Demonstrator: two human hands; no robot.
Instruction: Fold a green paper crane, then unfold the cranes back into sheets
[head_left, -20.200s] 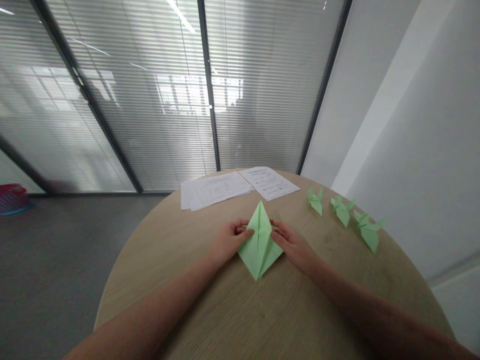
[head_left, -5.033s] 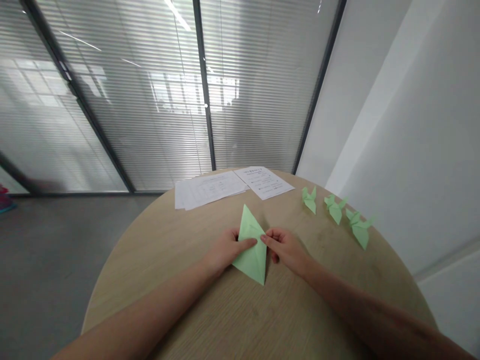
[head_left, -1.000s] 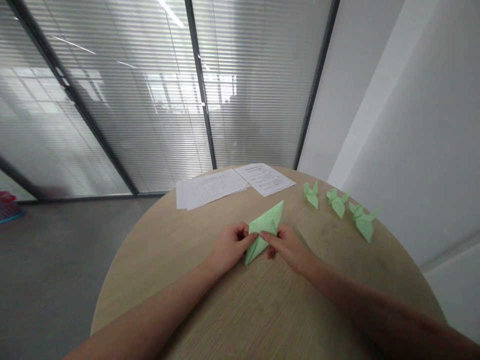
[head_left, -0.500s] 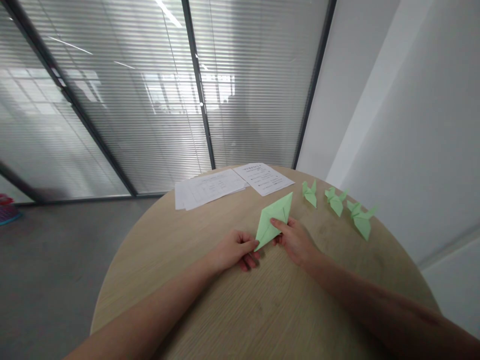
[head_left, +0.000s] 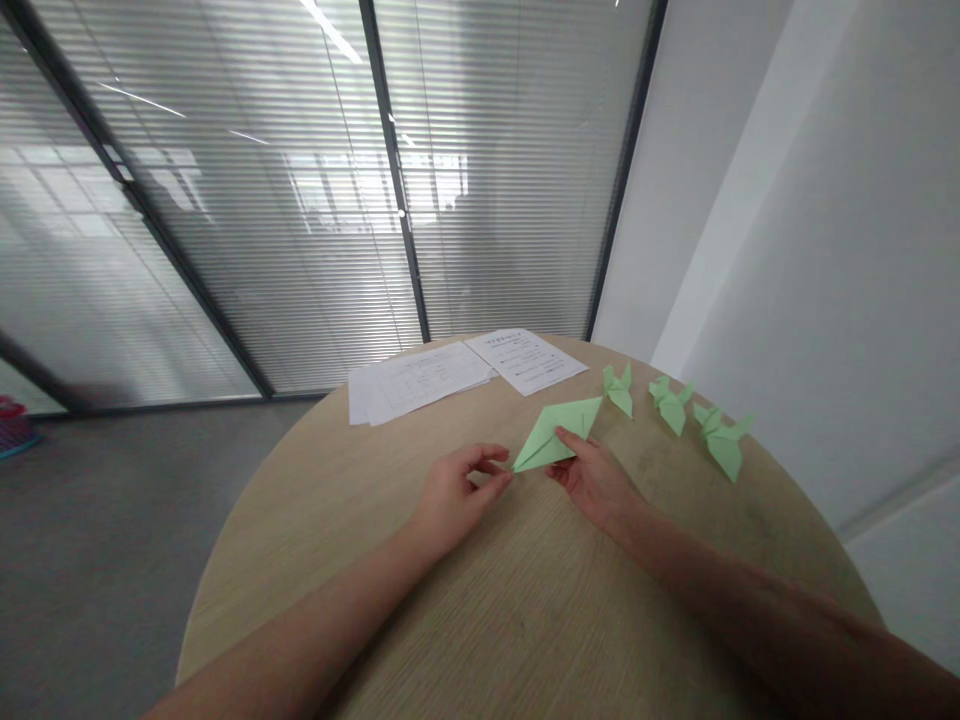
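Observation:
A light green sheet of paper, folded into a long kite shape with a crease down its middle, is held just over the table. My right hand grips it by its lower right side, thumb on top and fingers underneath. At the paper's pointed left end is my left hand, its thumb and curled fingers closed at the tip. Three folded green paper cranes stand in a row to the right: one crane nearest the paper, a middle crane and a right crane.
The round wooden table carries overlapping printed sheets at its far left and another printed page beside them. Behind stand glass panels with blinds; a white wall rises at the right.
The folded paper has turned clockwise, so it lies flatter, its far tip shifted right toward the cranes. My left hand has moved up with the near tip, its fingers now above the thumb.

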